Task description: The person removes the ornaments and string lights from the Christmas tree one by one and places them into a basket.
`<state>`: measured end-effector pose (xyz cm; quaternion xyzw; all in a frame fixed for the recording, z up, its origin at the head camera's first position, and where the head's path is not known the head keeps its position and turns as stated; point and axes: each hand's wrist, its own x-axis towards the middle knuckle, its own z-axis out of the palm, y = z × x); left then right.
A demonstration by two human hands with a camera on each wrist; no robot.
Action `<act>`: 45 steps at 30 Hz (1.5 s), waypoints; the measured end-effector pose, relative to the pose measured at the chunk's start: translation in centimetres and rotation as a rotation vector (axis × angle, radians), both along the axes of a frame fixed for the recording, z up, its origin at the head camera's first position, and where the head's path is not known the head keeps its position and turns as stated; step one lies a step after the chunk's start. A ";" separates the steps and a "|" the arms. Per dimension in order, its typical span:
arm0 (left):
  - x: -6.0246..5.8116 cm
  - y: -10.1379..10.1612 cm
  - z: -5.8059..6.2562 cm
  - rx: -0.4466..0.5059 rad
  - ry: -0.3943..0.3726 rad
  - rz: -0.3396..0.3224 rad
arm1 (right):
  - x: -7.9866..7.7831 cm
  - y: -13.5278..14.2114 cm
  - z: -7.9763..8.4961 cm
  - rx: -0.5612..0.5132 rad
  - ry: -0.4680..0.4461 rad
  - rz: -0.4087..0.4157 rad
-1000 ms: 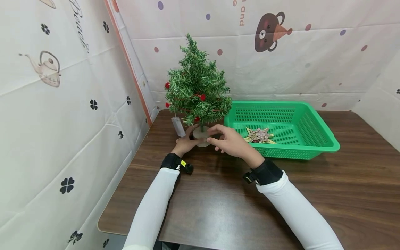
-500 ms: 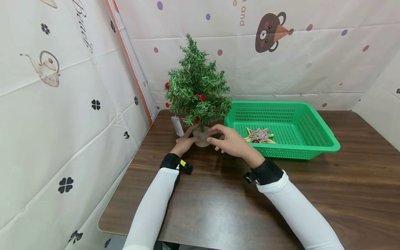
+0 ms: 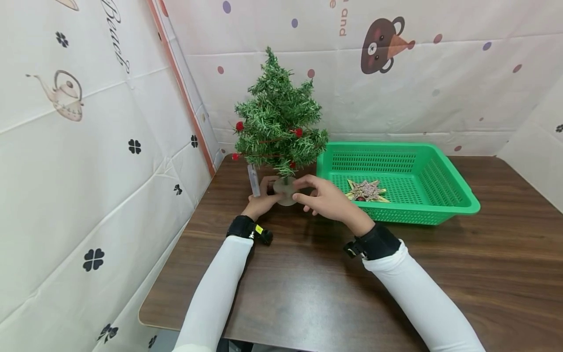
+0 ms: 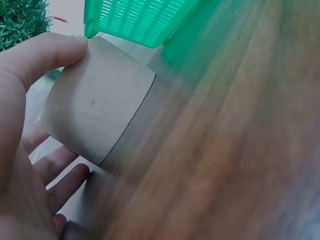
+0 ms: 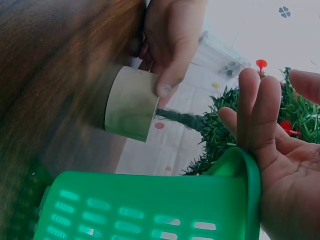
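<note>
Now | left grip [image 3: 260,202] holds tree base [image 4: 97,100] | right grip [image 3: 329,199] parted nearby

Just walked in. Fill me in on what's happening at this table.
A person is handling a small artificial tree that stands upright on the table. The left hand grips its round base. The right hand is held on the other side, fingers clear of the base. Red decorations dot the branches, and at least one glittery star-shaped decoration lies in the green basket beside the tree.
</note>
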<state>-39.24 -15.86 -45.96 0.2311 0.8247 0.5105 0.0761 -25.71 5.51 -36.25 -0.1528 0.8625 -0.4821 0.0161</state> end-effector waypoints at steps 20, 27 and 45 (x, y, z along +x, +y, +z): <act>-0.7 0.3 -0.1 -0.037 0.029 -0.007 | -0.2 0.0 -0.1 0.001 0.001 0.003; -0.4 0.0 0.1 -0.008 -0.012 -0.026 | -0.3 0.0 -0.2 0.003 0.013 0.006; -0.5 0.1 0.2 -0.015 0.010 -0.024 | -0.2 0.1 -0.2 0.010 0.024 0.009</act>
